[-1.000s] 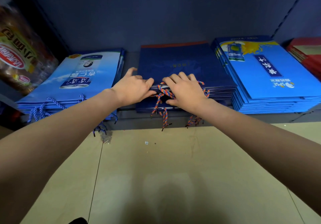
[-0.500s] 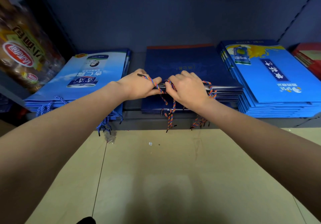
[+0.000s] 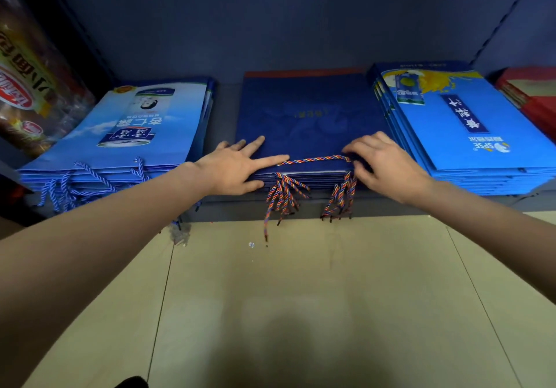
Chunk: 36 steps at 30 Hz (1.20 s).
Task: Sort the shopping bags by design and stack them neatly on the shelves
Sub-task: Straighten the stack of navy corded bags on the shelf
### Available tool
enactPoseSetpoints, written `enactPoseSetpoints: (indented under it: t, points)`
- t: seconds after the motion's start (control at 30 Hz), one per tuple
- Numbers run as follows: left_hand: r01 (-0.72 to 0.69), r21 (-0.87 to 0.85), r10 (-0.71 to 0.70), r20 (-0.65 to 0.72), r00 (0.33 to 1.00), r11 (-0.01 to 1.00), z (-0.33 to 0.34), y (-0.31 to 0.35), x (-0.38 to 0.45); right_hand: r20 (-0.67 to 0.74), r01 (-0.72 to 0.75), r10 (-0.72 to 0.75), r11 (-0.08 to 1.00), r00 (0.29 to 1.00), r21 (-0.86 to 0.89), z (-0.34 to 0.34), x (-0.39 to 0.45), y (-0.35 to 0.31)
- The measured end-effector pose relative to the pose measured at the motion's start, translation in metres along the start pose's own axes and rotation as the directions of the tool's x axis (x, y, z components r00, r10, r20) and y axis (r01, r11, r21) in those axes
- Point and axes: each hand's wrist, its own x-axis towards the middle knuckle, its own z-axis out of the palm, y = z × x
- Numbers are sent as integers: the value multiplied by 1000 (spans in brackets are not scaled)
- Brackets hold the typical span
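A stack of dark navy shopping bags (image 3: 307, 117) lies flat in the middle of the low shelf, its multicoloured rope handles (image 3: 313, 159) at the front edge. My left hand (image 3: 237, 168) rests flat on the stack's front left corner, fingers spread and straight. My right hand (image 3: 382, 162) sits at the front right corner with fingers curled over the end of the top rope handle. A stack of light blue bags with a can print (image 3: 126, 135) lies to the left. A bright blue stack with an orange splash print (image 3: 463, 129) lies to the right.
Red bags (image 3: 532, 98) sit at the far right of the shelf. A packaged food bag (image 3: 27, 86) stands at the far left. Beige floor tiles (image 3: 301, 297) spread below the shelf edge (image 3: 234, 207). Blue rope handles (image 3: 69, 186) hang off the left stack.
Both hands were together at the middle of the navy stack gripping the rope handles. They have spread apart to the two front corners, and the top handle now lies stretched along the edge.
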Motion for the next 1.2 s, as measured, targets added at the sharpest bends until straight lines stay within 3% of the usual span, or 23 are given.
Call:
enactPoseSetpoints:
  t: [0.07,0.17,0.23,0.3,0.4,0.6,0.87,0.93,1.03,1.1,1.2]
  points:
    - [20,-115,-21,-8,1000,993,-1,4,1,57,-75,73,997,996,29,3,-2,0]
    - [11,-328,-68,-163,984,945,-1,13,2,168,-72,68,997,983,14,2,-6,-3]
    - [42,-517,-186,-231,955,855,1,28,4,172,-104,96,994,980,41,1,-10,-8]
    - [116,-650,-326,-212,921,751,1,46,9,147,-186,174,980,974,71,4,-12,-15]
    - [188,-652,-384,-171,907,734,-4,57,16,118,-284,282,959,952,3,16,-11,-29]
    - [156,-642,-303,-125,945,750,-6,48,12,7,-351,354,930,935,-112,35,-11,-46]
    - [166,-536,-248,-85,965,828,5,53,5,100,-187,196,978,975,-94,27,-19,-27]
    - [176,-588,-308,-131,943,789,9,62,2,110,-166,159,985,981,56,20,-30,-22]
    - [217,-676,-452,-190,872,705,10,75,6,-81,-294,363,851,928,435,1,-45,-21]
    - [227,-679,-491,-223,842,698,16,79,10,-154,-412,586,709,795,572,-7,-55,-19]
    - [256,-578,-484,-282,828,775,29,83,6,81,-592,768,417,636,690,3,-73,-25]
